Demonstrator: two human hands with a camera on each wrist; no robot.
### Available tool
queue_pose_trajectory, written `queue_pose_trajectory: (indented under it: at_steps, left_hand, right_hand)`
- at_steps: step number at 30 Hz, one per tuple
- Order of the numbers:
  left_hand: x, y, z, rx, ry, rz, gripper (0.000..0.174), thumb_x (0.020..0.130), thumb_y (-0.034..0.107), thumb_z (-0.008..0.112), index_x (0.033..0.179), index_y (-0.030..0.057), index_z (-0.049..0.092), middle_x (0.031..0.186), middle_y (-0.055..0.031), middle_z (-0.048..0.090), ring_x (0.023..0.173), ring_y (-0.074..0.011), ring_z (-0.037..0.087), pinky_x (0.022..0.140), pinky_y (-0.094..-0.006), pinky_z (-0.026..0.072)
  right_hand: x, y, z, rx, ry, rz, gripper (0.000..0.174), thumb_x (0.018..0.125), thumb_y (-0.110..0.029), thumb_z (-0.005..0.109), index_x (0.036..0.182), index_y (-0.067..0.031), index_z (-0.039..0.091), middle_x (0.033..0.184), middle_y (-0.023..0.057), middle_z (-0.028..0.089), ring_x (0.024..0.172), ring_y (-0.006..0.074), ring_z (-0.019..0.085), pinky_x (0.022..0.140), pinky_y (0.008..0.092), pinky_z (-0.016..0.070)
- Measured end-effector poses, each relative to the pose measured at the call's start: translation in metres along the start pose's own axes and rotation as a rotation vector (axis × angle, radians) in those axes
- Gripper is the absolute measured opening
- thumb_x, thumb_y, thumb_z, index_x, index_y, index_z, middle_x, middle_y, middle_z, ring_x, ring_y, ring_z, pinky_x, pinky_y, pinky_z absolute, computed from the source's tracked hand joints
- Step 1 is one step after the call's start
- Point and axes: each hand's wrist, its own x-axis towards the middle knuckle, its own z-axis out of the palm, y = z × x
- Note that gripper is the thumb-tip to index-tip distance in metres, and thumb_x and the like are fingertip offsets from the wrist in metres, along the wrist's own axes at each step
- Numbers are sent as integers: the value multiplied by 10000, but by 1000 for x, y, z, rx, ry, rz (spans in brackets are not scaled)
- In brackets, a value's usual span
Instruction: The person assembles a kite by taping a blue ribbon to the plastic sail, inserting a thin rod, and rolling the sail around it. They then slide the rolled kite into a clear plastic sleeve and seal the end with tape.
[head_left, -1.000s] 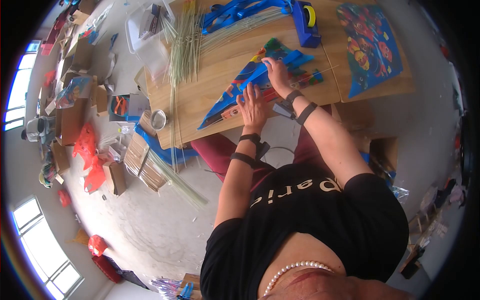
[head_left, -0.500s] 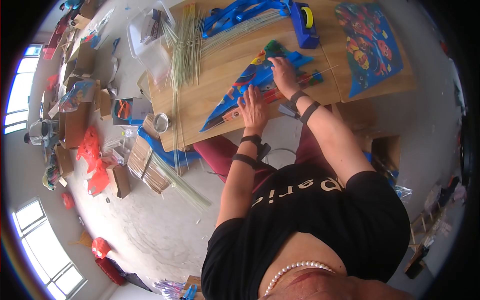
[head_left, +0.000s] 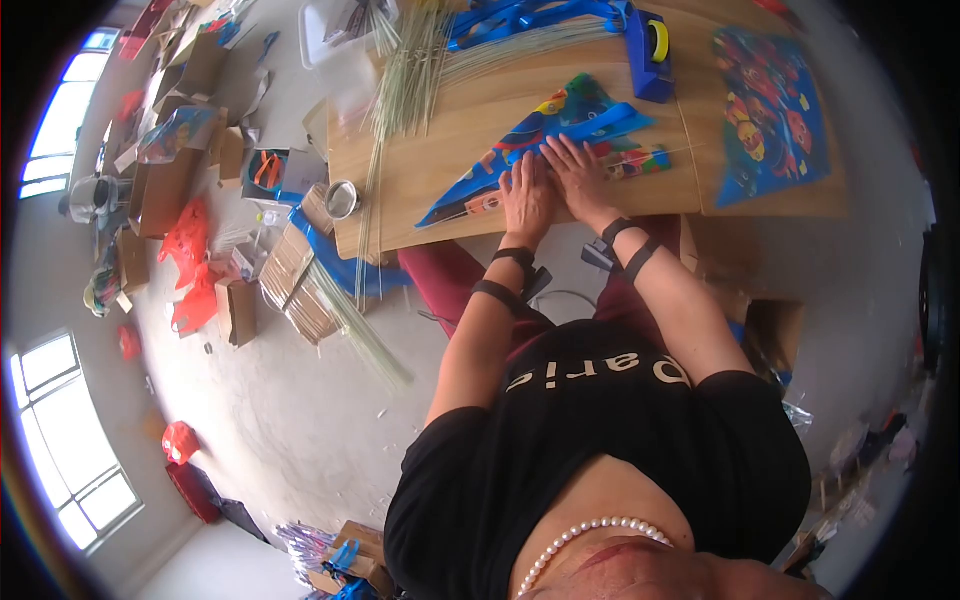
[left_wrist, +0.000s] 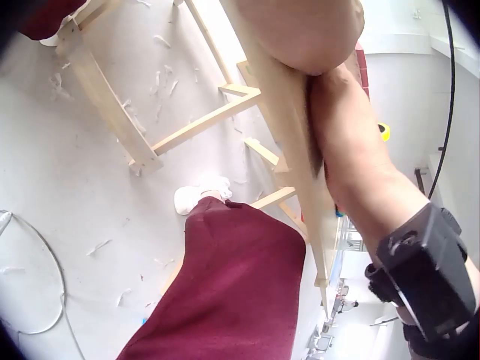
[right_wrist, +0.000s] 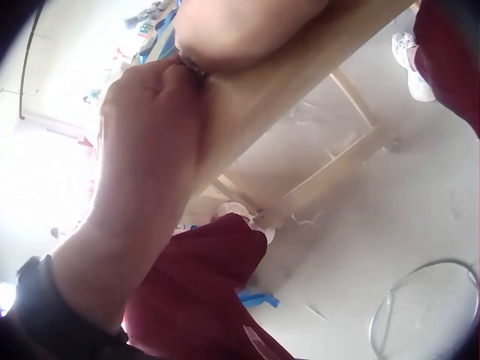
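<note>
A colourful printed sheet (head_left: pixel 535 133), roughly triangular, lies on the wooden table near its front edge, with a blue strip (head_left: pixel 606 121) across its right part. My left hand (head_left: pixel 527 203) lies palm down on its lower edge, fingers extended. Right beside it, my right hand (head_left: pixel 581 184) rests with fingers spread over the sheet. The left wrist view shows the heel of my left hand (left_wrist: pixel 304 30) and my right hand (left_wrist: pixel 341 109) at the table edge; fingertips are hidden. The right wrist view shows my right hand (right_wrist: pixel 244 30) and left hand (right_wrist: pixel 154 105), fingers mostly hidden.
Thin pale sticks (head_left: pixel 412 78) lie left of the sheet, some overhanging the table's front edge. Blue ribbon (head_left: pixel 530 18) and a blue tape dispenser (head_left: pixel 651 70) are behind. Another printed sheet (head_left: pixel 770 120) lies at right. A round metal tin (head_left: pixel 342 200) stands at the left edge.
My right hand has come down and left from the blue strip's upper part to lie against my left hand, its fingers now straighter. My left hand stays near the sheet's lower edge. The head view has shifted.
</note>
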Motion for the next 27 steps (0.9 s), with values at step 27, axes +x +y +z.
queue_pose_trajectory:
  at_steps: [27]
  left_hand:
    - [-18, -141, -156, 59, -207, 40, 148, 846, 38, 610, 928, 87, 723, 992, -100, 685, 1037, -324, 620, 879, -444, 491]
  right_hand:
    - [-1, -6, -3, 5, 25, 31, 508, 1058, -278, 490, 1550, -161, 436, 1638, 38, 384, 1533, 244, 299, 1244, 532, 207]
